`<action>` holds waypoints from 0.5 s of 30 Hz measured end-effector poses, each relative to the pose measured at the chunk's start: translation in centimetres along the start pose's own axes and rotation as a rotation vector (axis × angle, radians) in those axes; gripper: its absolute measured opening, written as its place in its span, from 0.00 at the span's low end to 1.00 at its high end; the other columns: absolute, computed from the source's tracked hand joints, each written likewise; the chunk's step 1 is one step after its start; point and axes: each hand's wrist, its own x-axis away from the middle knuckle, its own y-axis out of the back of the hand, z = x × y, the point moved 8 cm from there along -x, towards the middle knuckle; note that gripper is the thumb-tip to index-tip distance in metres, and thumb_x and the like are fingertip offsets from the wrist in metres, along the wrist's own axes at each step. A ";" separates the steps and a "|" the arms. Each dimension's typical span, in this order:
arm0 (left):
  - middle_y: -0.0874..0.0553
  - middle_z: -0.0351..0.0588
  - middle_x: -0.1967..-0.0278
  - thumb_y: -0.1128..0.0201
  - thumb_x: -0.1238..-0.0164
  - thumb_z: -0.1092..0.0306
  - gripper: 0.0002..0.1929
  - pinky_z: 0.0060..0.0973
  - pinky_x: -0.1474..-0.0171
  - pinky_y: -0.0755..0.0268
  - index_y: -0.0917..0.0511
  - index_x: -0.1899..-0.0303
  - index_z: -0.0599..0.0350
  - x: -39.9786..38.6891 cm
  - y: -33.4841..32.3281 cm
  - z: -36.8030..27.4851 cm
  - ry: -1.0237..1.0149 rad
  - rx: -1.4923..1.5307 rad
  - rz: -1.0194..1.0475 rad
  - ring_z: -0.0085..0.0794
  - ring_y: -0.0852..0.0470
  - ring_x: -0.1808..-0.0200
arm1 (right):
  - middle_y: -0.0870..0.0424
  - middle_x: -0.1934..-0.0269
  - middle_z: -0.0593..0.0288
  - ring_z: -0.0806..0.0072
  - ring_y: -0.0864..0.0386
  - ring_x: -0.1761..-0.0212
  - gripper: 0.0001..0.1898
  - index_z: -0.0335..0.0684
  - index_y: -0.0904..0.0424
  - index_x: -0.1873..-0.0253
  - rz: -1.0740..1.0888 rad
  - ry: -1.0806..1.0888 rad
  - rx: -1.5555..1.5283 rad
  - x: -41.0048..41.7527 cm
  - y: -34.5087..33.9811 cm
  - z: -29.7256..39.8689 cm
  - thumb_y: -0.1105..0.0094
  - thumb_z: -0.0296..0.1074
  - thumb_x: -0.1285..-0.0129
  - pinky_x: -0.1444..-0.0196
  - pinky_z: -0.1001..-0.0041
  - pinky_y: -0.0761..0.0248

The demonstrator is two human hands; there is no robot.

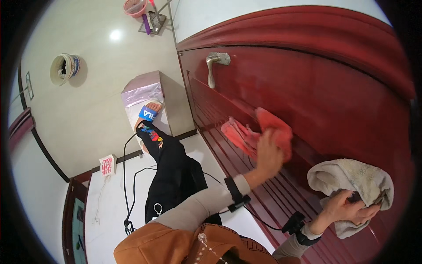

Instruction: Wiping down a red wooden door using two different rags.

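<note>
My left hand (270,155) presses a red cloth (275,127) against the face of a dark red panelled door (316,99); the hand is slightly blurred, and part of the cloth hangs loose towards the left. To the right and lower in view, my right hand (351,208) grips a bunched pale grey cloth (352,175), also over the door. Something small and dark shows between its fingers and the cloth, too hidden to name. A metal lever handle (212,71) sits on the door above and left of both hands.
My slippered foot stands on a box wrapped in shiny material (143,85) beside the door. A bucket (66,69) lies farther left on the floor. At the top are a pink basket (135,8) and a dustpan (158,23). Black cables hang near my legs.
</note>
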 end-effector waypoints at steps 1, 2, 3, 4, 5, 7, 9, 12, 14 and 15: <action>0.38 0.67 0.44 0.49 0.49 0.71 0.22 0.47 0.43 0.45 0.34 0.50 0.71 -0.3 -1.3 6.1 0.232 0.230 -0.025 0.57 0.37 0.44 | 0.43 0.38 0.42 0.48 0.45 0.37 0.23 0.31 0.31 0.44 0.012 -0.008 -0.001 0.1 0.0 0.3 0.47 0.38 0.44 0.40 0.51 0.50; 0.38 0.69 0.44 0.50 0.49 0.71 0.20 0.47 0.43 0.45 0.32 0.53 0.72 -0.6 -2.7 11.1 0.464 0.461 -0.050 0.58 0.36 0.45 | 0.44 0.38 0.43 0.49 0.46 0.37 0.24 0.31 0.32 0.43 0.020 -0.019 -0.016 0.1 0.0 0.3 0.48 0.37 0.43 0.40 0.52 0.50; 0.37 0.70 0.45 0.51 0.47 0.70 0.19 0.46 0.43 0.45 0.32 0.55 0.74 -1.9 -3.5 11.2 0.248 -0.086 0.155 0.60 0.35 0.46 | 0.45 0.38 0.43 0.50 0.47 0.37 0.24 0.31 0.33 0.42 0.030 -0.013 -0.003 0.4 0.0 -0.2 0.48 0.36 0.42 0.39 0.53 0.51; 0.36 0.71 0.46 0.52 0.46 0.69 0.18 0.46 0.42 0.44 0.32 0.56 0.76 -3.0 -4.4 11.5 -0.010 -0.620 0.337 0.61 0.34 0.48 | 0.46 0.37 0.44 0.50 0.48 0.37 0.24 0.32 0.33 0.42 0.133 -0.128 -0.069 2.0 -0.9 -2.5 0.48 0.37 0.41 0.38 0.53 0.54; 0.35 0.71 0.48 0.53 0.43 0.68 0.17 0.45 0.43 0.43 0.32 0.57 0.76 -4.5 -2.2 13.4 0.049 -0.425 0.074 0.62 0.34 0.48 | 0.46 0.37 0.44 0.50 0.48 0.37 0.24 0.32 0.33 0.42 0.140 -0.143 -0.069 2.4 -0.9 -2.1 0.48 0.37 0.41 0.38 0.53 0.54; 0.33 0.70 0.50 0.56 0.39 0.66 0.17 0.46 0.45 0.40 0.31 0.57 0.74 -7.2 0.3 19.4 0.220 -0.221 -0.094 0.62 0.34 0.48 | 0.48 0.36 0.44 0.50 0.50 0.36 0.24 0.32 0.33 0.42 0.152 -0.033 -0.066 2.7 -0.5 -0.1 0.47 0.39 0.40 0.37 0.52 0.56; 0.30 0.66 0.52 0.59 0.36 0.65 0.17 0.48 0.50 0.36 0.30 0.58 0.72 -9.9 1.9 22.2 0.538 -0.113 -0.028 0.61 0.32 0.52 | 0.44 0.38 0.45 0.51 0.49 0.36 0.24 0.31 0.33 0.42 0.287 -0.203 -0.114 5.4 -1.2 -1.3 0.47 0.40 0.38 0.37 0.55 0.51; 0.25 0.67 0.62 0.55 0.42 0.69 0.13 0.45 0.49 0.37 0.25 0.70 0.72 -7.9 -0.7 16.2 0.090 -0.405 0.171 0.56 0.30 0.57 | 0.45 0.38 0.48 0.53 0.51 0.36 0.22 0.33 0.31 0.43 0.223 -0.045 -0.093 5.5 -0.9 -0.7 0.45 0.39 0.39 0.38 0.56 0.51; 0.25 0.67 0.67 0.50 0.51 0.74 0.09 0.40 0.45 0.39 0.24 0.78 0.71 -4.4 -1.0 6.1 -0.055 -0.546 0.279 0.55 0.32 0.54 | 0.44 0.38 0.47 0.50 0.50 0.37 0.20 0.34 0.27 0.47 0.178 -0.045 -0.062 5.5 -1.1 -1.0 0.44 0.35 0.44 0.39 0.52 0.53; 0.25 0.67 0.67 0.47 0.54 0.75 0.08 0.41 0.44 0.42 0.22 0.76 0.71 -3.1 0.9 3.1 0.037 -0.027 0.042 0.56 0.32 0.52 | 0.44 0.38 0.47 0.49 0.50 0.37 0.19 0.34 0.26 0.49 0.153 -0.049 -0.056 5.6 -0.9 -0.8 0.43 0.34 0.46 0.39 0.50 0.54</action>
